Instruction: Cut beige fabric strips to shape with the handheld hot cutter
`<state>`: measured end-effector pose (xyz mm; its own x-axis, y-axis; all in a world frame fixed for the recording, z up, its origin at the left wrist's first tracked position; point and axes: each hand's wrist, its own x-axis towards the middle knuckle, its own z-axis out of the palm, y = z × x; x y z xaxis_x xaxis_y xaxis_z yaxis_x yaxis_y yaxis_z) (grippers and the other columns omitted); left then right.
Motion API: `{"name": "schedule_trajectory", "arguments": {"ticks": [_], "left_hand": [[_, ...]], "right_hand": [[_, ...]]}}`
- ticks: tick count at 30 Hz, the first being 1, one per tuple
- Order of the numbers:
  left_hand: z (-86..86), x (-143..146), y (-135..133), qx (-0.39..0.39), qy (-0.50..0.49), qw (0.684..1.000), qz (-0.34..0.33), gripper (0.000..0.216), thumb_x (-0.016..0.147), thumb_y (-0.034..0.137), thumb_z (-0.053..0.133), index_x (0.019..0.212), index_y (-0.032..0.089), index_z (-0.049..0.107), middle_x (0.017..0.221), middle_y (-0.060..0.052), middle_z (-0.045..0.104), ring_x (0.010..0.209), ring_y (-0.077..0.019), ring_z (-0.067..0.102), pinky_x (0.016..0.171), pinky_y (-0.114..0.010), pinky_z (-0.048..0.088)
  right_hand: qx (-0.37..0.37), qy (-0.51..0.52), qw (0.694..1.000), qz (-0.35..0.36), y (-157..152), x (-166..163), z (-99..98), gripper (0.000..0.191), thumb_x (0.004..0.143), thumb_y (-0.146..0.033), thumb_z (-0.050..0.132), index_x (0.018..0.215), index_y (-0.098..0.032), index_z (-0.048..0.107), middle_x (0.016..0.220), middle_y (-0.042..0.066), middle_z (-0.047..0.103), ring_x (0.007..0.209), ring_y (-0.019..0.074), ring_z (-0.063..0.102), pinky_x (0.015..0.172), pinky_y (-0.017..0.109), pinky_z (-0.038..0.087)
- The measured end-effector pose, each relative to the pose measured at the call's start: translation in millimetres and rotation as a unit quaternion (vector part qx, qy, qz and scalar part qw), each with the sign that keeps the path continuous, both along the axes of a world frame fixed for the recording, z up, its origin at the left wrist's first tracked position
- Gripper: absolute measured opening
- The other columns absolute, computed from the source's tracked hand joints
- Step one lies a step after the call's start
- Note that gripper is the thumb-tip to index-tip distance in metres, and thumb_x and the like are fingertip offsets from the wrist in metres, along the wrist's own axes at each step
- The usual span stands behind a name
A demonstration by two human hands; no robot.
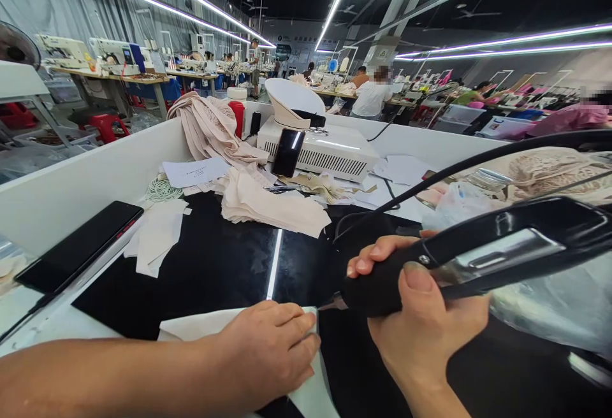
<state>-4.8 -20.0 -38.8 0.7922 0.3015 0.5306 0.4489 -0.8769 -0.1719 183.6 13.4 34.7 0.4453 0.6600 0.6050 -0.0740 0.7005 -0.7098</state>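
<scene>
My right hand (425,322) is wrapped around a black corded handheld tool (507,239) with a silver lever on its side. Its narrow metal tip (333,304) points left and meets the edge of a pale fabric piece (201,324), or lies very close to it. With fingers curled together, my left hand (272,348) presses and grips that fabric near the tip. Beneath lies a glossy black work surface (210,265). Part of the fabric is hidden under my left hand and forearm.
Cream fabric pieces (272,204) lie stacked ahead, near a propped phone (287,152) and a white vented box (320,147). A black tablet-like device (81,246) rests at left. The tool's thick black cable (459,166) arches across the right. A low white wall (95,179) borders the table.
</scene>
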Motion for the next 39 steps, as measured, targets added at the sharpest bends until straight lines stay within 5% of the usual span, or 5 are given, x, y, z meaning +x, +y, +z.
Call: {"name": "schedule_trajectory", "arguments": {"ticks": [18, 39], "left_hand": [[-0.7, 5, 0, 0.018, -0.082, 0.996, 0.009, 0.032, 0.129, 0.026, 0.055, 0.112, 0.018, 0.080, 0.119, 0.000, 0.091, 0.107, -0.0135, 0.082, 0.086, -0.026, 0.064], [-14.6, 4, 0, -0.048, 0.036, 0.998, 0.012, 0.023, 0.126, 0.035, 0.067, 0.133, 0.016, 0.078, 0.137, -0.010, 0.087, 0.121, -0.0197, 0.080, 0.085, -0.029, 0.062]], "right_hand": [[0.010, -0.006, 1.000, 0.005, 2, -6, -1.6, 0.047, 0.087, -0.047, 0.105, 0.113, -0.031, 0.069, 0.078, -0.008, 0.075, 0.054, 0.0184, 0.069, 0.051, 0.033, 0.065], [0.017, -0.003, 0.999, 0.031, 3, -17, -4.0, 0.042, 0.092, -0.044, 0.103, 0.115, -0.031, 0.069, 0.080, -0.007, 0.074, 0.055, 0.0187, 0.069, 0.050, 0.034, 0.063]]}}
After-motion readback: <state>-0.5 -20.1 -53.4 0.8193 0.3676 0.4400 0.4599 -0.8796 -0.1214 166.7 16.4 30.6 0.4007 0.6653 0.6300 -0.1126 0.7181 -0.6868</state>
